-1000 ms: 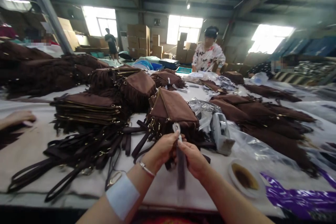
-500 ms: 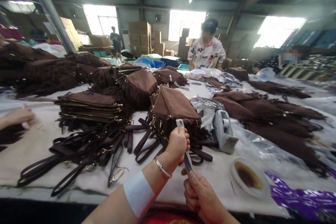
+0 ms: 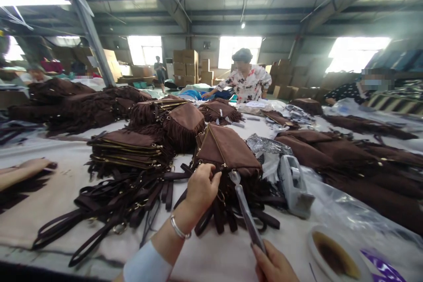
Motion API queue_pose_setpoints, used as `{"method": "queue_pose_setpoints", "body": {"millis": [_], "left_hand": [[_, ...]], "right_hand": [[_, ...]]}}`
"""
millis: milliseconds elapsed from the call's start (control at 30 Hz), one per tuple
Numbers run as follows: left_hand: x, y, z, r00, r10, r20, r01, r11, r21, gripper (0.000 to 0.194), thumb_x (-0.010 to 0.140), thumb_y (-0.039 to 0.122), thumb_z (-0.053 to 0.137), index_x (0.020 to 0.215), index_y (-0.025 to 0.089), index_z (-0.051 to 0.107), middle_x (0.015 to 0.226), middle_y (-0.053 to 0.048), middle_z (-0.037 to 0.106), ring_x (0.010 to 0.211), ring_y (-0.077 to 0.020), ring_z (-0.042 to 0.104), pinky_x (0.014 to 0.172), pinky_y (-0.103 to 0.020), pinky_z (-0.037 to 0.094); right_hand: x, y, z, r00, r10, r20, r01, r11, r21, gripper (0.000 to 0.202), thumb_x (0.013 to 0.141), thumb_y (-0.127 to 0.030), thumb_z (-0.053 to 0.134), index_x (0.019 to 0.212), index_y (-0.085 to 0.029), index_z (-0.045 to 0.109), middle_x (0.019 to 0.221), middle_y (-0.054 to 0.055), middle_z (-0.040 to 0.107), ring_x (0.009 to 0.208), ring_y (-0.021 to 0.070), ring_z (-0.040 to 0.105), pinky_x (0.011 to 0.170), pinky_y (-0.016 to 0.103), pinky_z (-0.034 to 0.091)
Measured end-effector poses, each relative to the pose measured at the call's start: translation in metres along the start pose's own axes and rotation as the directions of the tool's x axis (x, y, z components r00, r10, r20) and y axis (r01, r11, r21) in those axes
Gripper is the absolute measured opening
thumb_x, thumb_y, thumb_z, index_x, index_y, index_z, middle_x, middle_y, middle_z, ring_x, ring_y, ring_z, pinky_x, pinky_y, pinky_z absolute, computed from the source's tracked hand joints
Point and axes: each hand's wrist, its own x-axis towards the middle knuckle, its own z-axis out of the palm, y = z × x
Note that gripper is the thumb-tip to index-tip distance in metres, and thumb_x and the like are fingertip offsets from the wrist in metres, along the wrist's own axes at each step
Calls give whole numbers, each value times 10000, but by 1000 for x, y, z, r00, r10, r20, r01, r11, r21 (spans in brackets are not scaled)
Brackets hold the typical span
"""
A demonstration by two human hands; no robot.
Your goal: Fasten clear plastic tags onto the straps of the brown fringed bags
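My left hand (image 3: 202, 188) is at the front edge of the top fringed brown bag (image 3: 231, 147) on a stack. Its thumb and fingers are pinched together near the bag's metal rings, and what lies between them is hidden. In my right hand (image 3: 274, 262) is the lower end of a dark strap wrapped in clear plastic (image 3: 246, 209). The strap slants upward, its upper end close to the bag's fringe. Dark wrist straps (image 3: 220, 218) hang out below the stack onto the table.
Left stands another pile of zipped bags (image 3: 127, 150) with straps (image 3: 92, 216) spread before it. To the right are a tape dispenser (image 3: 295, 187), a roll of brown tape (image 3: 337, 253) and more brown bags (image 3: 330, 150). A co-worker's hand (image 3: 36, 167) rests at far left; another person (image 3: 246, 79) leans over behind.
My left hand has let go of the wrapped strap and moved left to the bag's edge. My right hand still holds the strap, lower and further right. The view has tilted up.
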Motion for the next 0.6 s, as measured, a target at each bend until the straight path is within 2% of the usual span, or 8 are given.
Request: {"method": "queue_pose_setpoints", "body": {"millis": [67,133,200,267,300,367,467,600], "left_hand": [[9,-3,4,998,13,59,-18,996,84,139,823,304,594,887,193,649,888,-88,611,845,-220,570,772,-306,398],[14,-4,11,989,5,151,-17,997,76,106,801,281,602,764,190,639,827,-71,606,798,-200,572,727,-282,391],[16,-3,16,970,-38,241,44,999,-19,181,786,277,594,633,180,590,676,-33,572,678,-171,547,640,-260,367],[16,0,18,944,-78,321,132,980,-149,243,763,293,598,558,177,537,559,5,516,576,-142,493,559,-246,328],[15,2,19,931,-98,352,181,961,-209,256,753,300,598,542,177,520,530,17,499,543,-130,469,528,-240,310],[15,6,20,904,-148,401,287,906,-311,241,739,303,601,552,175,520,514,29,493,503,-111,438,486,-229,287],[14,12,24,837,-238,493,470,775,-423,178,713,300,640,629,168,556,496,46,483,449,-90,406,444,-214,266],[14,11,24,726,-244,643,650,549,-526,237,703,352,702,749,157,575,500,66,454,415,-64,383,423,-187,254]], "right_hand": [[1,-4,-13,995,-85,-58,73,981,-180,409,828,-621,462,805,-240,609,607,35,624,583,211,606,590,319,462],[-1,-11,-25,960,-231,-158,168,927,-335,377,812,-553,531,987,-242,654,891,100,712,825,269,668,755,372,502],[-3,-23,-31,886,-395,-243,272,866,-419,408,788,-501,587,1089,-234,651,1137,134,671,1026,302,633,880,407,489],[-4,-42,-31,841,-479,-253,358,842,-404,381,816,-456,581,1111,-223,645,1175,133,653,1059,291,619,899,399,493],[-3,-54,-28,841,-487,-235,390,848,-359,360,842,-434,564,1123,-222,637,1136,124,666,1018,272,633,873,381,507],[4,-81,-18,875,-443,-197,406,892,-201,376,870,-417,552,1176,-203,599,1034,110,694,873,231,665,774,339,535],[27,-119,1,903,-401,-155,408,913,16,417,824,-465,612,1126,-178,586,876,75,711,710,196,669,633,294,533],[58,-141,20,981,-182,-60,192,937,293,384,764,-536,616,832,-162,571,669,22,658,474,133,604,365,195,364]]}}
